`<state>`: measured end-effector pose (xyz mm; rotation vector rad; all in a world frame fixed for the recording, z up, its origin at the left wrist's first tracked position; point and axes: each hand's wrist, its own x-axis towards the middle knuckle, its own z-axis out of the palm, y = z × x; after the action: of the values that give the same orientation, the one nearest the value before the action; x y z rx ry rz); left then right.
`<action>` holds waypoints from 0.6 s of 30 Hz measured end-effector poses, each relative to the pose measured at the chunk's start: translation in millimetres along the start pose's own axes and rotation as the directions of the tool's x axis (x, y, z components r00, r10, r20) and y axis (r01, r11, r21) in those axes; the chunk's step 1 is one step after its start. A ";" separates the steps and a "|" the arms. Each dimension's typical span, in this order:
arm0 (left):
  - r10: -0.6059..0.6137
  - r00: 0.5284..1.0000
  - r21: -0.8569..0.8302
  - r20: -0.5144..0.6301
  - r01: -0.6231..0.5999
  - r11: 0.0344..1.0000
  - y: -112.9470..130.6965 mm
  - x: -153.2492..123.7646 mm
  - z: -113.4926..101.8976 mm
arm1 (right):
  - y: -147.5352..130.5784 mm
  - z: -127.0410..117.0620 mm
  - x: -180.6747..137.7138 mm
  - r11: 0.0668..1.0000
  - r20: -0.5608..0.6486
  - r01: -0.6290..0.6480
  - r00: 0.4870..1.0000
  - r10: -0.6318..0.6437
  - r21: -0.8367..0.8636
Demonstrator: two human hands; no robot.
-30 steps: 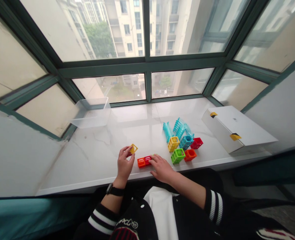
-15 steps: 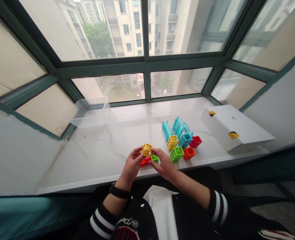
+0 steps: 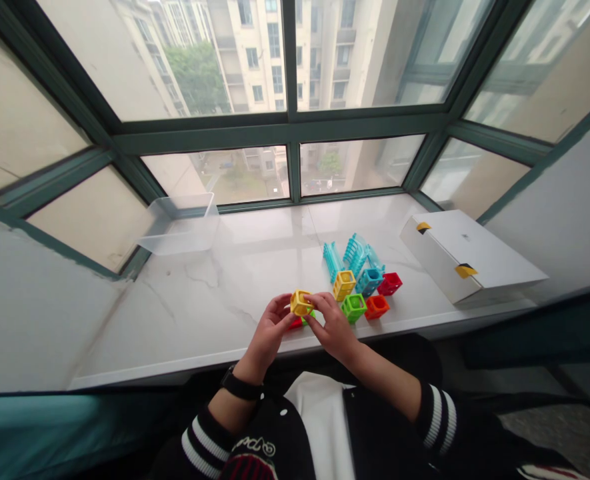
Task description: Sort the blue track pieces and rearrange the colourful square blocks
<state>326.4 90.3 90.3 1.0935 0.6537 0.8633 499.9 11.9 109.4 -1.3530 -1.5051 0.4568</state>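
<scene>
A yellow cube-shaped toy block [image 3: 301, 303] with open sides is held up between both hands near the sill's front edge. My left hand [image 3: 269, 327] grips its left side between thumb and fingers. My right hand [image 3: 333, 325] pinches it from the right, fingers on top and thumb below. Red [image 3: 295, 323] and green [image 3: 309, 318] pieces lie under the held block, partly hidden by my hands. To the right stand a yellow block [image 3: 345, 285], a green block [image 3: 354, 307], a blue block [image 3: 369, 282], an orange block [image 3: 377, 307] and a red block [image 3: 389, 284].
Light-blue slatted plastic pieces [image 3: 355, 252] lie behind the blocks. A clear plastic bin [image 3: 185, 240] stands at the back left of the white marbled sill [image 3: 175, 320]. At the right is a white box [image 3: 475, 257] with yellow-black tape. Windows close off the back.
Both hands have shifted slightly right with the yellow block. The block has turned, and my hands now cover more of the red and green pieces beneath.
</scene>
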 end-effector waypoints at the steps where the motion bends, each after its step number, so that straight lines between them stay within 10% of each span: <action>1: -0.002 1.000 0.014 0.012 0.002 1.000 0.4 -0.4 0.0 | 0.0 -0.7 0.1 1.000 0.001 0.006 1.000 -0.006 -0.019; 18: 0.011 0.996 0.076 0.092 -0.018 0.997 0.1 -3.8 4.7 | -4.8 -13.6 3.5 0.992 -0.047 0.080 0.995 -0.085 -0.100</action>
<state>328.2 84.8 92.1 1.2009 0.6071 0.8008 509.5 9.0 120.4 -1.3624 -1.5519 0.2971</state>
